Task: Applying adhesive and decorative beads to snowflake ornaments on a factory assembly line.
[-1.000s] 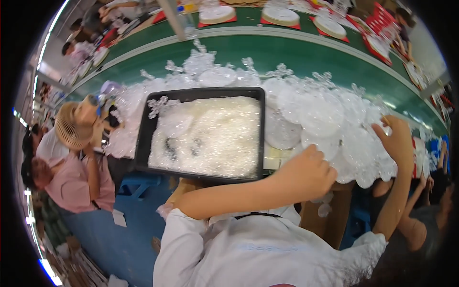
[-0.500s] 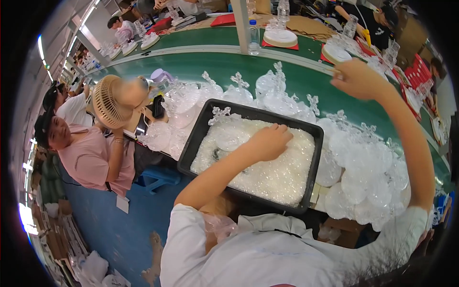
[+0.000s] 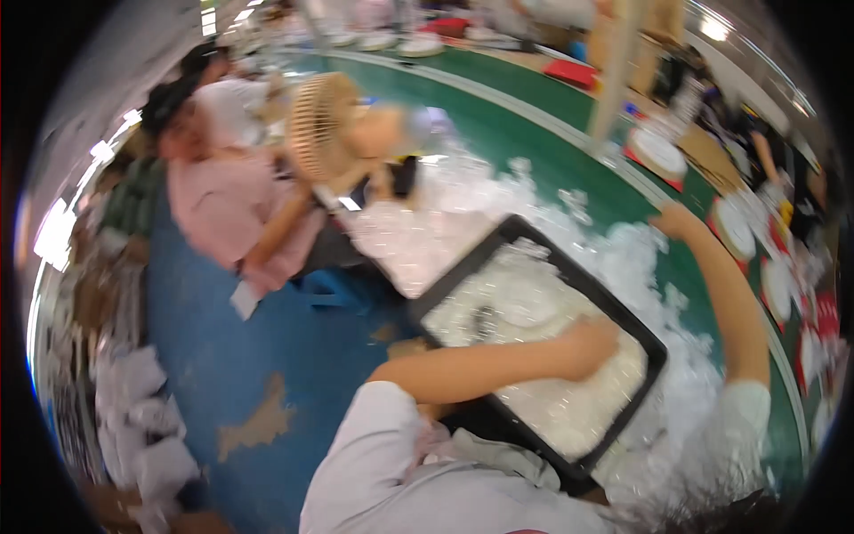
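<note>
A black rectangular tray [image 3: 589,283] stands in front of me, full of loose white, glittery granules [image 3: 569,420]. My left hand [image 3: 589,347] is down at the surface of the granules, toward the tray's right side; its fingers are smeared by motion. A clear plastic piece [image 3: 520,283] lies on the granules near the far end. My right hand [image 3: 678,221] is stretched out over the green conveyor belt [image 3: 560,182], near its far rail. Blur hides whether its fingers hold anything. Clear plastic pieces [image 3: 636,262] are heaped between tray and belt.
More clear pieces [image 3: 414,236] lie left of the tray. A beige fan [image 3: 322,129] stands beyond them, beside a seated person in pink [image 3: 240,200] and a blue stool [image 3: 338,294]. Across the belt are white round bases [image 3: 658,153] on red pads, with co-workers behind.
The whole view has swung, so tray, fan and person appear turned and shifted right. My left hand remains in the tray and my right hand over the belt. The picture has blurred.
</note>
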